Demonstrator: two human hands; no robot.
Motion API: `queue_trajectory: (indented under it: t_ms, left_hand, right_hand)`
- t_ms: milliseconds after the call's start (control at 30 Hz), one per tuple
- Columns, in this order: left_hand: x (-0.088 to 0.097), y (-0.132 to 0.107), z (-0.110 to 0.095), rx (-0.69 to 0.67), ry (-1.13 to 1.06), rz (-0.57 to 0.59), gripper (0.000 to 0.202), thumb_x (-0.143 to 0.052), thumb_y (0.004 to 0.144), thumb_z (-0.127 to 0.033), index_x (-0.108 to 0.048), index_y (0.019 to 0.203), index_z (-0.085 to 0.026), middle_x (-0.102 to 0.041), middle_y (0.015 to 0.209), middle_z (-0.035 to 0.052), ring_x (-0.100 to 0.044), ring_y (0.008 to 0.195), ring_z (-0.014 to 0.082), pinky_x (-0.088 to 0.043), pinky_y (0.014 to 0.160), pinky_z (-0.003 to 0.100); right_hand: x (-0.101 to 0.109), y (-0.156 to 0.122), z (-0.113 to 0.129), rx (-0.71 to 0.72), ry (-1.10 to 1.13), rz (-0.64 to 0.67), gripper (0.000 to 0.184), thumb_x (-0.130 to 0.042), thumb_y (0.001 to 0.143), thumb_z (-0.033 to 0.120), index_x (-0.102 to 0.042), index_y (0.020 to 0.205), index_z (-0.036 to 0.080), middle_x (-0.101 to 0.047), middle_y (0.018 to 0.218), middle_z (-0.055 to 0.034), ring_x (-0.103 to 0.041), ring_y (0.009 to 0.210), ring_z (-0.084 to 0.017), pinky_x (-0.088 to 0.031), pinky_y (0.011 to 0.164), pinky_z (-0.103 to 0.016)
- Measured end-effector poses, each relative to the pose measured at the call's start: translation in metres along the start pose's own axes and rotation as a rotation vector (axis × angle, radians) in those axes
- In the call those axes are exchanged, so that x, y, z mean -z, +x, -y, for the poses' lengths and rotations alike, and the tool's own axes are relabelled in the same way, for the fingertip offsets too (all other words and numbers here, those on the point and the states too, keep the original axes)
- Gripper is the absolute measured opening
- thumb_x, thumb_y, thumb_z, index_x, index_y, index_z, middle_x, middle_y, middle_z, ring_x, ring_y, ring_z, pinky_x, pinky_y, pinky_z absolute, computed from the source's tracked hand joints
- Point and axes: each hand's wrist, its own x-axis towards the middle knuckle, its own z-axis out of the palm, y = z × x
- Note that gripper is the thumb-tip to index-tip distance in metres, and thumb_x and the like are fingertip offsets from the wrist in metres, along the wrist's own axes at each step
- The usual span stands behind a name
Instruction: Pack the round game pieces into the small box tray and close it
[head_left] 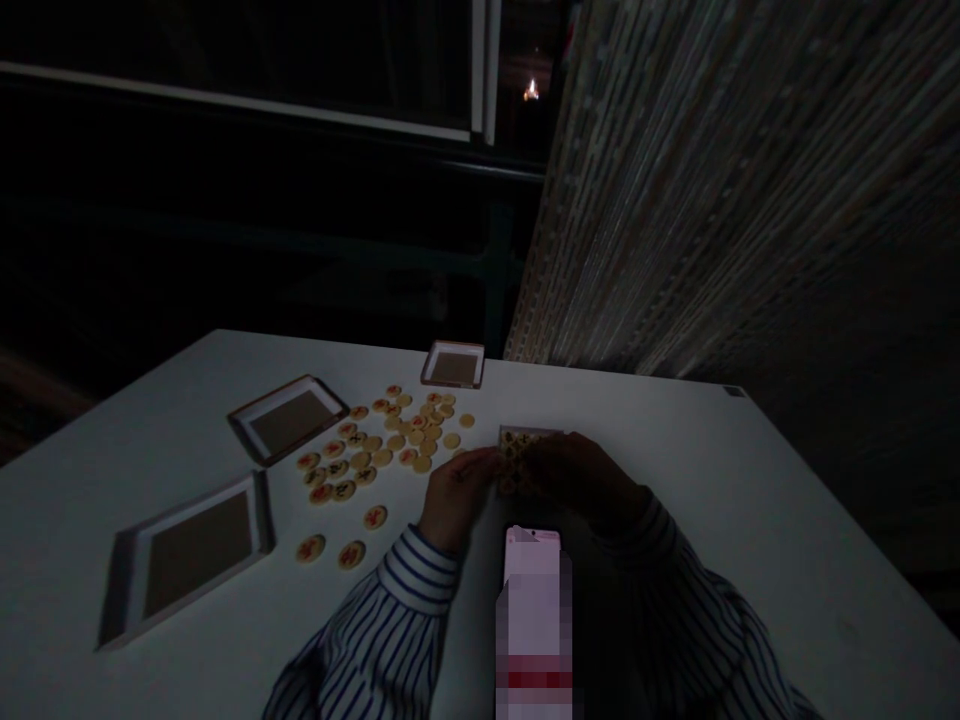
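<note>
Both my hands meet over a small open box (525, 436) that holds round game pieces, near the middle of the white table (750, 520). My left hand (457, 495) curls its fingers at the box's left side, touching the pieces there. My right hand (581, 475), in shadow, covers the box's right side with fingers bent over it. Whether either hand pinches a piece is too dark to tell. Several round yellow pieces (390, 440) with red or black marks lie scattered to the left of the box.
Three shallow box trays lie on the table: one at the front left (191, 555), one further back (289, 418), a small one at the far edge (454, 365). A lit phone (532, 610) lies between my striped sleeves. A wall of narrow strips (712, 200) rises on the right.
</note>
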Motion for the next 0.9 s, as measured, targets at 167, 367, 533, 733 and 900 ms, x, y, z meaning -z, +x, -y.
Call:
queue_trajectory:
  t_ms: [167, 367, 533, 733, 900]
  left_hand:
    - [-0.001, -0.002, -0.004, -0.023, 0.122, -0.013, 0.021, -0.057, 0.070, -0.028, -0.067, 0.085, -0.018, -0.069, 0.088, 0.0043, -0.062, 0.086, 0.0194, -0.049, 0.081, 0.031]
    - [-0.001, -0.002, 0.000, -0.099, 0.204, 0.013, 0.024, -0.052, 0.074, -0.032, -0.066, 0.088, -0.018, -0.068, 0.091, 0.0047, -0.062, 0.088, 0.0202, -0.049, 0.080, 0.031]
    - [-0.002, -0.003, 0.001, -0.138, 0.223, 0.047, 0.026, -0.052, 0.074, -0.031, -0.066, 0.091, -0.018, -0.068, 0.094, 0.0040, -0.061, 0.091, 0.0195, -0.048, 0.084, 0.030]
    - [-0.003, -0.004, 0.000, -0.168, 0.216, 0.094, 0.028, -0.051, 0.075, -0.031, -0.065, 0.096, -0.018, -0.067, 0.099, 0.0042, -0.060, 0.094, 0.0199, -0.047, 0.087, 0.032]
    - [-0.003, -0.004, 0.000, -0.170, 0.198, 0.051, 0.027, -0.054, 0.073, -0.032, -0.066, 0.093, -0.019, -0.068, 0.095, 0.0049, -0.062, 0.089, 0.0198, -0.050, 0.082, 0.032]
  right_hand:
    - [-0.009, 0.003, 0.000, 0.058, 0.104, -0.082, 0.020, -0.043, 0.085, 0.026, -0.060, 0.089, 0.017, -0.064, 0.087, -0.0067, -0.057, 0.077, -0.014, -0.039, 0.068, -0.025]
    - [-0.017, 0.003, 0.002, 0.072, 0.124, -0.171, 0.024, -0.045, 0.085, 0.030, -0.057, 0.101, 0.018, -0.063, 0.091, -0.0075, -0.057, 0.083, -0.016, -0.040, 0.072, -0.027]
    - [-0.015, 0.004, 0.005, 0.074, 0.129, -0.183, 0.023, -0.046, 0.084, 0.032, -0.057, 0.098, 0.018, -0.064, 0.090, -0.0066, -0.057, 0.081, -0.016, -0.040, 0.070, -0.026]
    - [-0.018, 0.003, -0.002, 0.108, 0.145, -0.217, 0.020, -0.049, 0.083, 0.031, -0.058, 0.095, 0.018, -0.064, 0.086, -0.0057, -0.056, 0.078, -0.014, -0.040, 0.069, -0.025]
    - [-0.019, 0.003, -0.004, 0.110, 0.161, -0.247, 0.019, -0.048, 0.083, 0.032, -0.059, 0.091, 0.019, -0.064, 0.086, -0.0047, -0.056, 0.077, -0.014, -0.040, 0.069, -0.025]
